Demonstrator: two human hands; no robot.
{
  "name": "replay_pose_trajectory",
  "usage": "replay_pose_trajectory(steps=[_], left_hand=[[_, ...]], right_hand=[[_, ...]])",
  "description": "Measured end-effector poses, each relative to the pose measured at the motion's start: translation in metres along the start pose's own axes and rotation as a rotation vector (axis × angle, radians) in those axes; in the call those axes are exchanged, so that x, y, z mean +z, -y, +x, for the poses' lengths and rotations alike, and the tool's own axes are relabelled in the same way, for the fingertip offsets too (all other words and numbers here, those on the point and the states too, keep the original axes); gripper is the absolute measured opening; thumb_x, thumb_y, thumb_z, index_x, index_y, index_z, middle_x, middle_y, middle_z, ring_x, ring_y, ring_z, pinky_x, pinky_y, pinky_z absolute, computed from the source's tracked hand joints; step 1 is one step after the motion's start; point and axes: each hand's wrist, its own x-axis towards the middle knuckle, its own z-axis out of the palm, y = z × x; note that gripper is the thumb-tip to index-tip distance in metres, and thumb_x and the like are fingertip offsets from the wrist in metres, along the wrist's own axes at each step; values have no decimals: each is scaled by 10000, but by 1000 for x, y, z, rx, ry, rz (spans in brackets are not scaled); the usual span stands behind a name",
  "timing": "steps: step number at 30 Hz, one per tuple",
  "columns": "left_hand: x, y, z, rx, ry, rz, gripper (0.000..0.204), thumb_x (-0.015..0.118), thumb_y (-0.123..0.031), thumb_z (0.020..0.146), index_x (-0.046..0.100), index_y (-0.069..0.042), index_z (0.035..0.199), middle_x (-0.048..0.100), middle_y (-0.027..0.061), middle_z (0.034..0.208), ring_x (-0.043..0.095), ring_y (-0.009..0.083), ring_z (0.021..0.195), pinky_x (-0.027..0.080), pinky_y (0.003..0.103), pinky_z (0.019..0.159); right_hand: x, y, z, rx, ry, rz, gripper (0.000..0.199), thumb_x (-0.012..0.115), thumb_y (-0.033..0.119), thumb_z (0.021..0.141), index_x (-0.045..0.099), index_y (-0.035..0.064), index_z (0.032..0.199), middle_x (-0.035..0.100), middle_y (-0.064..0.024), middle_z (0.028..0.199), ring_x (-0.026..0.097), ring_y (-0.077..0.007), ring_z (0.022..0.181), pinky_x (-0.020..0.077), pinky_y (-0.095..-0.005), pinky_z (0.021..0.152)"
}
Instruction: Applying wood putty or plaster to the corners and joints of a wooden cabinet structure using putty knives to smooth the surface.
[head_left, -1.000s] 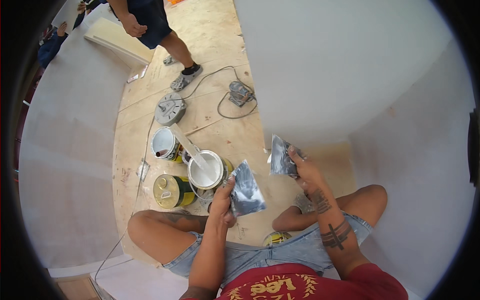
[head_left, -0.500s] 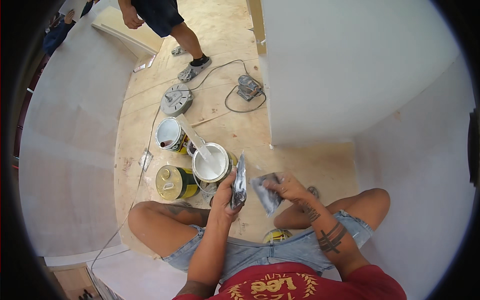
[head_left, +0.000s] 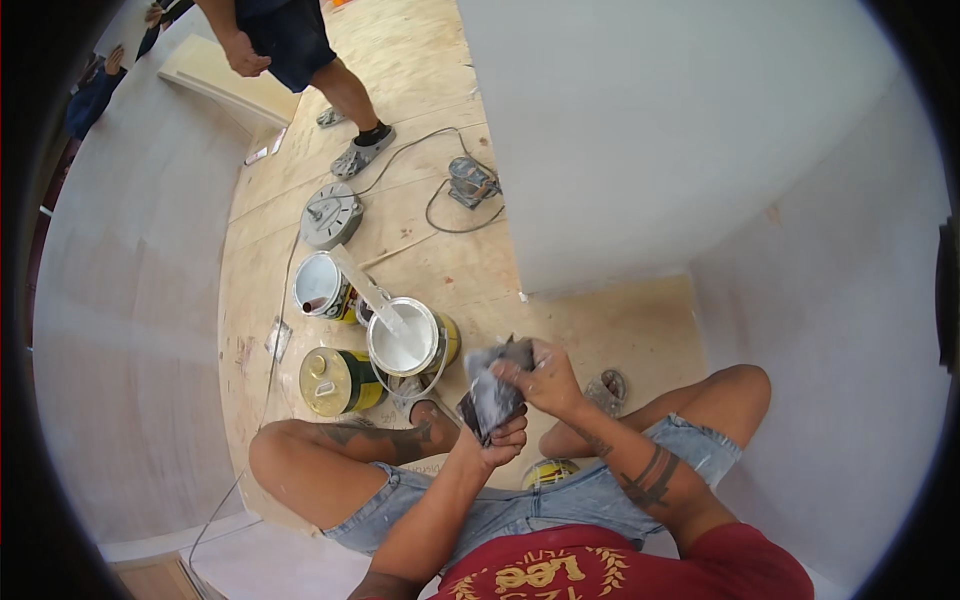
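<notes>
My left hand [head_left: 500, 447] is closed around a flat dark scraper blade [head_left: 481, 420], held just in front of my lap. White paste coats its face. My right hand [head_left: 550, 380] pinches a second flat scraper [head_left: 520, 352], also smeared with paste, and lays it against or just over the first; motion blur hides the exact contact. Beyond my left hand stands an open can [head_left: 451, 342] of white paste, with a pale flat stick [head_left: 362, 282] leaning in it. A wire handle hangs down on its near side.
Near the open can stand another open white-lined can [head_left: 318, 262] and a closed yellow-topped tin [head_left: 323, 395]. Farther off lie a cable reel [head_left: 330, 217] and a corded sander [head_left: 470, 183]. A person's leg [head_left: 347, 92] stands beyond. Pale panels [head_left: 600, 150] rise right and left.
My right hand has moved left, bringing its scraper onto or over the left one. My left hand has lowered slightly and turned its blade face up. The view has shifted a little.
</notes>
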Motion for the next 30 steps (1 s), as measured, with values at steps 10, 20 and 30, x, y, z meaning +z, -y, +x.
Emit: replay_pose_trajectory(steps=[10, 20, 30], left_hand=[[4, 2, 5, -83, 164, -38, 267, 506, -330, 972, 529, -84, 869, 472, 30, 593, 417, 115, 390, 363, 225, 368], [50, -37, -9, 865, -381, 285, 278, 537, -330, 1018, 599, -90, 1143, 671, 52, 993, 682, 212, 814, 592, 358, 737], [48, -6, 8, 1378, -588, 679, 335, 591, -197, 1005, 546, 49, 1227, 634, 79, 1056, 593, 140, 901, 493, 288, 806]], right_hand=[[-3, -12, 10, 92, -159, 155, 298, 739, 243, 914, 685, -41, 987, 693, -27, 829, 601, -69, 716, 505, -232, 647], [-20, 6, 10, 78, -286, 381, 160, 705, 142, 934, 633, 29, 1021, 669, -12, 898, 601, -80, 797, 506, -248, 721], [4, 4, -10, -141, -398, 265, 219, 519, 194, 1019, 499, 52, 1185, 551, -57, 1059, 522, -122, 997, 436, -281, 893]])
